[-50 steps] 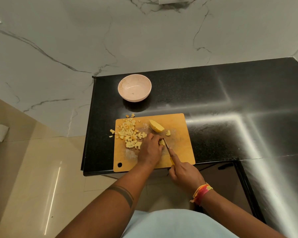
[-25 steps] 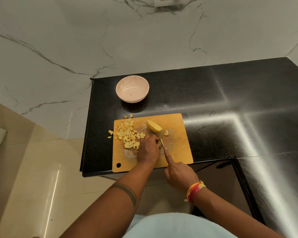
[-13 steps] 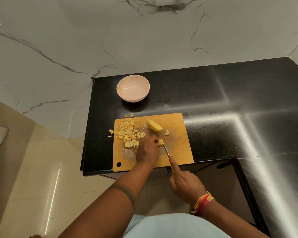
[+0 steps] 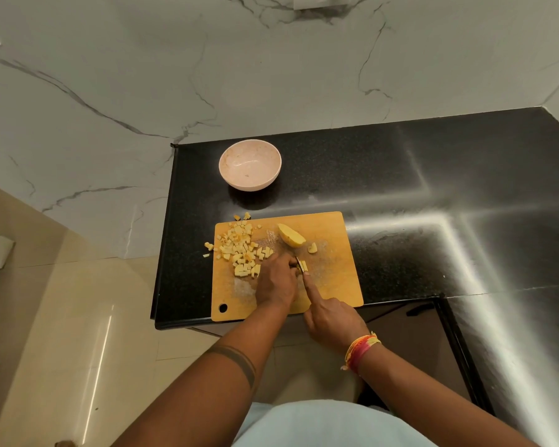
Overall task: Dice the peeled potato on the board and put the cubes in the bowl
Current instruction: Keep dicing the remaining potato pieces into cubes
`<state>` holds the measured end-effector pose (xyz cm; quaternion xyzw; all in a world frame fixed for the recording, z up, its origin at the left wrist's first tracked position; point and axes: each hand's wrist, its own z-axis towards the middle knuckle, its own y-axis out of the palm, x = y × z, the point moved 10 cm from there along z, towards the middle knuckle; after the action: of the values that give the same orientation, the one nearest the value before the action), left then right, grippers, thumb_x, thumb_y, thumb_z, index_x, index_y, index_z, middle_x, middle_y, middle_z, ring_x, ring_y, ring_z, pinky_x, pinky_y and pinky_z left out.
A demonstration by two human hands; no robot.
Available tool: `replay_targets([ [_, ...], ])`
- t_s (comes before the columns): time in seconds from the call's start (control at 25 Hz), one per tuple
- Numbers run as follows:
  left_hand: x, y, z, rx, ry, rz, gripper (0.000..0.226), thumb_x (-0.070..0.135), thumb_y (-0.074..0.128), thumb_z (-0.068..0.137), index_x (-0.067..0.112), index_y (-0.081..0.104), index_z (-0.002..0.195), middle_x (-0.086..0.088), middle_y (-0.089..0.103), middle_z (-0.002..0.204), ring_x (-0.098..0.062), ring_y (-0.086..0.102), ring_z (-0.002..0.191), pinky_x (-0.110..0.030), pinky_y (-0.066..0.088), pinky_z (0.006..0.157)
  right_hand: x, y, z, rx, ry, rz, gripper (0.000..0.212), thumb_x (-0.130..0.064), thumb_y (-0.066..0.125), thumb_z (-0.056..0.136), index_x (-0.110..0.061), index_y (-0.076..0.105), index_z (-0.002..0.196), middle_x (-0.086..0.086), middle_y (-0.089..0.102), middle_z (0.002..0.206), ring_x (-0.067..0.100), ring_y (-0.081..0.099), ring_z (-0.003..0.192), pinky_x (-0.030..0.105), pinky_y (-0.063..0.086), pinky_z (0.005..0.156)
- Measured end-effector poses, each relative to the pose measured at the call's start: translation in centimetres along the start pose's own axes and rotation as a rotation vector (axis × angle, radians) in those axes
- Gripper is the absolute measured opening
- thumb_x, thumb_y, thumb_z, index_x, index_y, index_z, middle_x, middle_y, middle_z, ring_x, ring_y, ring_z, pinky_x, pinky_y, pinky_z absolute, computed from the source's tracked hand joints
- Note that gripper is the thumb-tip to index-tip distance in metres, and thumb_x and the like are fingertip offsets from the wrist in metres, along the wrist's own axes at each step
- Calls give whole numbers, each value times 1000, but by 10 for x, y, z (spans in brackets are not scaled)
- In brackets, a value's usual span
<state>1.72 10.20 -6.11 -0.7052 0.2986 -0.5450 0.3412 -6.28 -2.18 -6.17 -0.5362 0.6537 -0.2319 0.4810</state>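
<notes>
A wooden cutting board (image 4: 333,282) lies at the counter's front edge. On its left part sits a heap of yellow potato cubes (image 4: 241,248); a larger potato wedge (image 4: 290,235) and a small scrap (image 4: 312,248) lie near its far middle. My left hand (image 4: 276,279) holds down a small potato piece (image 4: 303,266), mostly hidden under my fingers. My right hand (image 4: 331,319) grips a knife (image 4: 300,263) with the forefinger stretched along its back, the blade down in that piece. The pale pink bowl (image 4: 250,164) stands empty behind the board.
Two cubes (image 4: 209,246) lie off the board's left edge on the black counter (image 4: 433,175), two more at its far left corner. The counter ends just left of the board, above a tiled floor. A marble wall rises behind the bowl.
The knife has gone back and forth through the piece under my left hand, drawn towards me half a second ago and now pushed forward into it again. My left hand has barely shifted.
</notes>
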Motion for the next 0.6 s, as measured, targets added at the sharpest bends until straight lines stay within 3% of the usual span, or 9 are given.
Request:
replay_targets([
  [0.24, 0, -1, 0, 5, -24, 1, 8, 21, 71, 94, 21, 73, 101, 0, 66, 106, -18, 59, 95, -30, 46, 72, 9, 14, -23, -20, -15, -23, 81, -33, 39, 99, -30, -15, 160, 7, 65, 77, 25, 57, 59, 39, 48, 57],
  [0.36, -1, 1, 1, -1, -22, -23, 7, 21, 72, 93, 21, 72, 99, 0, 66, 105, -19, 60, 94, -31, 48, 71, 14, 16, -35, -24, -8, -18, 79, -33, 36, 99, -32, -14, 160, 3, 62, 73, 23, 56, 57, 36, 40, 52],
  [0.6, 5, 4, -6, 13, 1, -26, 15, 23, 55, 99, 23, 64, 110, 1, 59, 117, -21, 51, 109, -38, 51, 86, 37, -2, -39, 74, 44, 84, 77, -32, 37, 99, -34, -8, 162, -5, 54, 63, 20, 54, 54, 40, 42, 54],
])
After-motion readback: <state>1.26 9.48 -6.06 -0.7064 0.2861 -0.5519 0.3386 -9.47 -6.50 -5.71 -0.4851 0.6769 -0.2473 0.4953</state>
